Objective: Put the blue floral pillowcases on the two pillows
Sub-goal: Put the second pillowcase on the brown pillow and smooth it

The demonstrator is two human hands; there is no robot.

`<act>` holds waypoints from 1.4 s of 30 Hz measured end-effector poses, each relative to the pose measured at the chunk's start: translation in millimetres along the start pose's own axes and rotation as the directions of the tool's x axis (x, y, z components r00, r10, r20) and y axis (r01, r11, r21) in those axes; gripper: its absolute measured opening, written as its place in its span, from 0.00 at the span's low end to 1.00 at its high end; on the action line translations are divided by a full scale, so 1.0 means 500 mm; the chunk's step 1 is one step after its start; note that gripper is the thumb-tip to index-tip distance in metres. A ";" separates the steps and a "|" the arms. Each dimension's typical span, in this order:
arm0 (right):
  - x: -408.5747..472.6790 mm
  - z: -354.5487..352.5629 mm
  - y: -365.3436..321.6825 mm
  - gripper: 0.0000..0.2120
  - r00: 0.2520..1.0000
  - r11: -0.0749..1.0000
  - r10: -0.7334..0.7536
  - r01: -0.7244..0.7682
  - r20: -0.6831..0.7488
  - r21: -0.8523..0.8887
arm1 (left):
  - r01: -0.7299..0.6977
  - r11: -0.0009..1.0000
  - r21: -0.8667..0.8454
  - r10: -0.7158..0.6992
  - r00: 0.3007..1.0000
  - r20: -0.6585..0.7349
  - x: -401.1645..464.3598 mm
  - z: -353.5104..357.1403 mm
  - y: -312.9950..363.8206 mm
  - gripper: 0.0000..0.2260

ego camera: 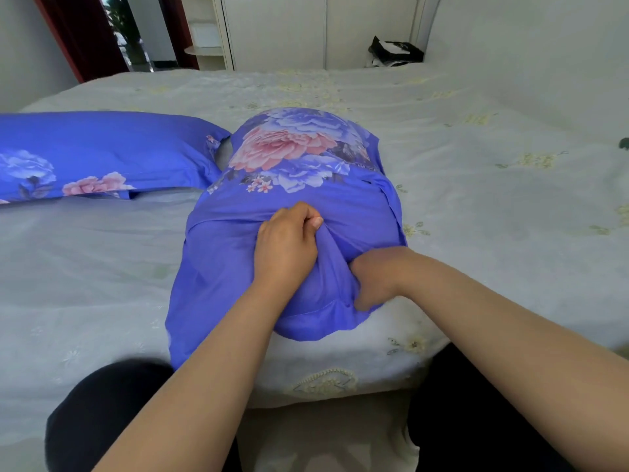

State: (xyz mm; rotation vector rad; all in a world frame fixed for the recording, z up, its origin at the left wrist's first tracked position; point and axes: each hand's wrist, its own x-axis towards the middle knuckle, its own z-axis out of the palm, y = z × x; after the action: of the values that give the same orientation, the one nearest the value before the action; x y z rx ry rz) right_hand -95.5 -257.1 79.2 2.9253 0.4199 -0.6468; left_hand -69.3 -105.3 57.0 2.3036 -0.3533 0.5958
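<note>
A pillow in a blue floral pillowcase lies lengthwise on the bed in front of me, its open end toward the near bed edge. My left hand pinches a fold of the blue fabric on top, fingers closed. My right hand reaches into the case's opening; its fingers are hidden under the cloth, so its hold cannot be seen. A second pillow in a matching blue floral case lies flat at the left, touching the first near its far corner.
The bed has a pale sheet with faint yellow flowers. A black and white bag sits at the far edge by white wardrobe doors. My dark-clothed knees press against the near edge of the bed.
</note>
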 end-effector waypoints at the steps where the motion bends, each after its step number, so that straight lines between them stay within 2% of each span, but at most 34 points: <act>1: -0.013 0.021 0.018 0.11 1.000 1.000 0.006 -0.006 0.018 0.003 | -0.061 0.997 0.040 0.059 0.998 0.031 -0.001 0.005 -0.012 0.05; 4: -0.048 0.086 0.070 0.15 0.995 0.987 0.025 -0.040 0.096 0.154 | -0.278 0.947 0.162 0.260 0.958 0.122 -0.020 0.023 -0.025 0.10; 6: -0.051 0.104 0.090 0.16 0.993 0.959 0.005 -0.039 0.120 0.280 | -0.330 0.921 0.208 0.301 0.940 0.160 -0.029 0.038 -0.018 0.12; 8: -0.054 0.104 0.089 0.19 0.995 0.957 -0.004 -0.024 0.097 0.289 | -0.333 0.912 0.240 0.295 0.938 0.181 -0.026 0.041 -0.016 0.12; 11: -0.072 0.112 0.052 0.22 0.996 0.993 0.031 -0.022 -0.084 0.115 | -0.275 0.934 0.229 0.240 0.956 0.171 -0.015 0.032 -0.030 0.09; 13: -0.079 0.143 0.018 0.18 0.966 0.998 0.060 -0.055 -0.250 0.025 | -0.248 0.945 0.211 0.216 0.963 0.163 -0.007 0.026 -0.038 0.09; 14: -0.083 0.160 0.001 0.14 0.946 0.996 0.085 -0.074 -0.312 0.046 | -0.254 0.942 0.221 0.220 0.961 0.167 -0.005 0.026 -0.039 0.09; 16: -0.088 0.202 -0.010 0.11 0.892 0.959 0.225 -0.132 -0.393 0.250 | -0.292 0.917 0.273 0.250 0.952 0.178 -0.007 0.029 -0.039 0.09; 18: -0.102 0.242 -0.016 0.12 0.824 0.844 0.398 -0.157 -0.404 0.513 | -0.324 0.892 0.316 0.282 0.944 0.173 -0.015 0.034 -0.038 0.11; 19: -0.107 0.261 -0.021 0.13 0.795 0.798 0.451 -0.156 -0.404 0.582 | -0.333 0.883 0.330 0.294 0.942 0.164 -0.022 0.036 -0.037 0.12; 21: -0.118 0.288 -0.037 0.17 0.799 0.790 0.464 -0.178 -0.383 0.586 | -0.351 0.870 0.347 0.319 0.936 0.147 -0.035 0.039 -0.036 0.12; 24: -0.141 0.265 -0.027 0.23 0.852 0.782 0.431 -0.187 -0.298 0.595 | -0.356 0.870 0.342 0.325 0.934 0.145 -0.045 0.038 -0.039 0.11; 25: -0.150 0.241 -0.010 0.27 0.859 0.744 0.447 -0.201 -0.250 0.637 | -0.354 0.873 0.336 0.326 0.935 0.137 -0.047 0.036 -0.040 0.12; 28: -0.163 0.177 0.040 0.35 0.817 0.602 0.552 -0.252 -0.167 0.757 | -0.308 0.908 0.282 0.297 0.951 0.082 -0.050 0.031 -0.042 0.13; 30: -0.144 0.170 0.047 0.33 0.839 0.549 0.540 -0.286 -0.072 0.785 | -0.279 0.930 0.238 0.276 0.960 0.047 -0.052 0.029 -0.039 0.13; 31: -0.126 0.176 0.036 0.29 0.871 0.475 0.491 -0.255 -0.014 0.842 | -0.270 0.935 0.231 0.268 0.963 0.041 -0.053 0.029 -0.038 0.13; 32: -0.108 0.183 0.018 0.24 0.896 0.355 0.443 -0.188 0.012 0.916 | -0.264 0.936 0.233 0.261 0.964 0.042 -0.056 0.030 -0.037 0.13; 34: -0.085 0.187 -0.020 0.12 0.891 0.037 0.452 0.020 -0.035 0.999 | -0.239 0.945 0.222 0.240 0.970 0.024 -0.062 0.030 -0.036 0.13; 35: -0.079 0.184 -0.027 0.06 0.856 -0.066 0.509 0.150 -0.096 0.987 | -0.218 0.957 0.193 0.223 0.975 -0.006 -0.062 0.023 -0.034 0.12; 36: -0.079 0.175 -0.023 0.02 0.803 -0.087 0.571 0.267 -0.172 0.960 | -0.199 0.969 0.145 0.208 0.977 -0.047 -0.059 0.012 -0.031 0.11; 38: -0.091 0.153 0.016 0.02 0.688 0.082 0.645 0.372 -0.334 0.925 | -0.230 0.971 0.071 0.237 0.963 -0.126 -0.056 -0.020 -0.022 0.08; 39: -0.096 0.145 0.047 0.02 0.635 0.168 0.673 0.368 -0.379 0.915 | -0.277 0.954 0.116 0.293 0.944 -0.150 -0.059 -0.035 -0.017 0.07; 41: -0.097 0.142 0.117 0.06 0.598 0.265 0.719 0.233 -0.353 0.936 | -0.337 0.884 0.323 0.400 0.904 -0.152 -0.081 -0.055 -0.022 0.07; 42: -0.092 0.149 0.146 0.09 0.607 0.300 0.740 0.089 -0.291 0.950 | -0.328 0.862 0.386 0.409 0.901 -0.147 -0.096 -0.057 -0.034 0.08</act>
State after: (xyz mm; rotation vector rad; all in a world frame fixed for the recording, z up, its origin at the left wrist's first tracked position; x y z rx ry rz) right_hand -143.7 -350.7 35.7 3.9671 -1.0336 0.7282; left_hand -112.5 -69.2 40.6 2.4858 -0.6336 1.1908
